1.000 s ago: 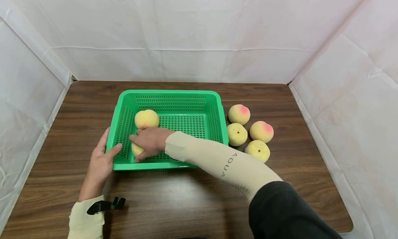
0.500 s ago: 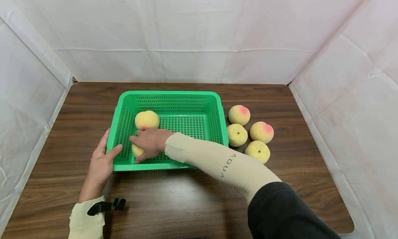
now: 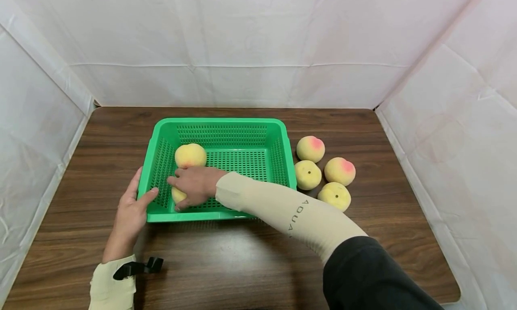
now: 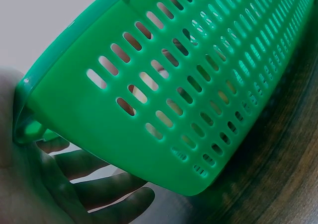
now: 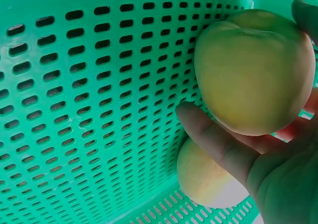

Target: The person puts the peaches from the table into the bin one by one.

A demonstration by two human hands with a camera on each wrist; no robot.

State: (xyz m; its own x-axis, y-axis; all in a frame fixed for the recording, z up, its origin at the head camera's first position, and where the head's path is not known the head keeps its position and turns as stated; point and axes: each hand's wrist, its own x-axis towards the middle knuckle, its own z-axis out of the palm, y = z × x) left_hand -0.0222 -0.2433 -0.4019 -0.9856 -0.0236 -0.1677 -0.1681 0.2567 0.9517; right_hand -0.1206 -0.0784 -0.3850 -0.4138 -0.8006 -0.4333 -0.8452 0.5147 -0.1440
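Observation:
A green plastic basket [image 3: 222,215] with slotted walls stands on the table. My left hand [image 3: 131,209] holds its left side, thumb over the rim and the other fingers along the outer wall. In the left wrist view those fingers [image 4: 99,189] reach past the wall. Inside the basket, my right hand [image 3: 194,185] grips a yellow peach [image 3: 177,195], which the hand partly covers. A second peach [image 3: 190,155] lies just behind it. The right wrist view has the larger peach [image 5: 253,75] between thumb and fingers, with another peach [image 5: 211,177] below the thumb.
Several more peaches, among them a pink-tipped peach [image 3: 340,171], are clustered right of the basket, beside and beyond my right forearm. White sheeting [image 3: 258,85] walls the brown wooden table [image 3: 226,265] at the back and sides. A black strap [image 3: 139,267] is on my left wrist.

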